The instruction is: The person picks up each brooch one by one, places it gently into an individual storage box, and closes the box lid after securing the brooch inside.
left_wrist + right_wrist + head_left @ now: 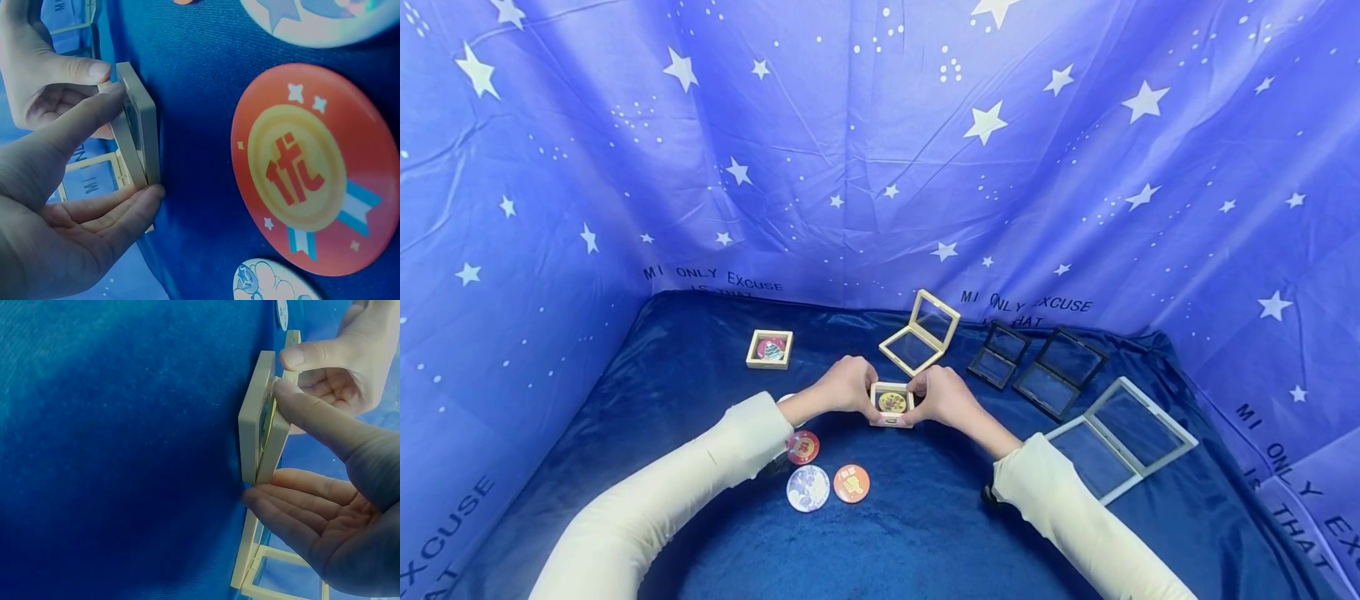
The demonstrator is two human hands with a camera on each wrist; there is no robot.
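Between both hands is a small cream display frame, its two hinged halves nearly together with a narrow gap in the wrist views. Through its window shows a round yellow badge. My left hand pinches the frame's left side, thumb on the near edge and fingertips at the opposite edge. On the right side, my right hand grips it the same way. In the left wrist view, the frame stands tilted just over the cloth; the right wrist view shows its gap beside the right thumb.
A red badge, a white-blue badge and an orange badge lie nearer the body. A cream frame with a pink badge sits at left. Behind and right stand an opened cream frame, black frames and a large white frame.
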